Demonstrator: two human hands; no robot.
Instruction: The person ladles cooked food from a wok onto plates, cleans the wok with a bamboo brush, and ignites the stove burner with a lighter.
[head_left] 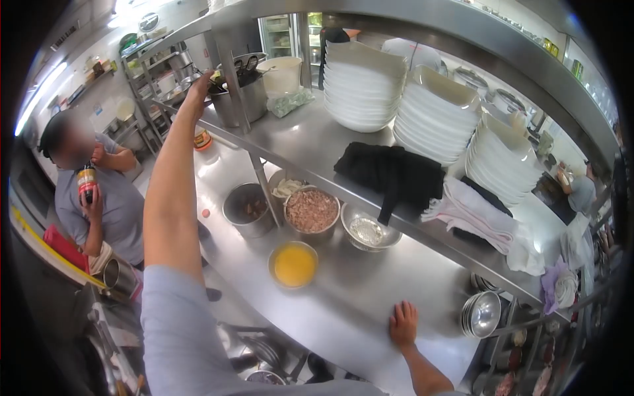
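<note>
My left hand (196,92) reaches up to the left end of the steel shelf, beside a metal pot (239,102) of dark-handled utensils; its fingers are partly hidden and what they touch is unclear. Flat on the steel counter (356,300) lies my right hand (403,323), fingers apart, holding nothing. Left of it stands a bowl of yellow liquid (295,265). Behind that bowl are a pot of chopped meat (312,210), a deep pot with dark contents (248,209) and a metal strainer bowl (370,229).
Stacked white dishes (364,86), black cloth (389,175) and a pale towel (479,214) sit on the shelf. Nested metal bowls (482,314) are at the counter's right. A person (99,191) at the left holds a jar (86,183). Other people are farther back.
</note>
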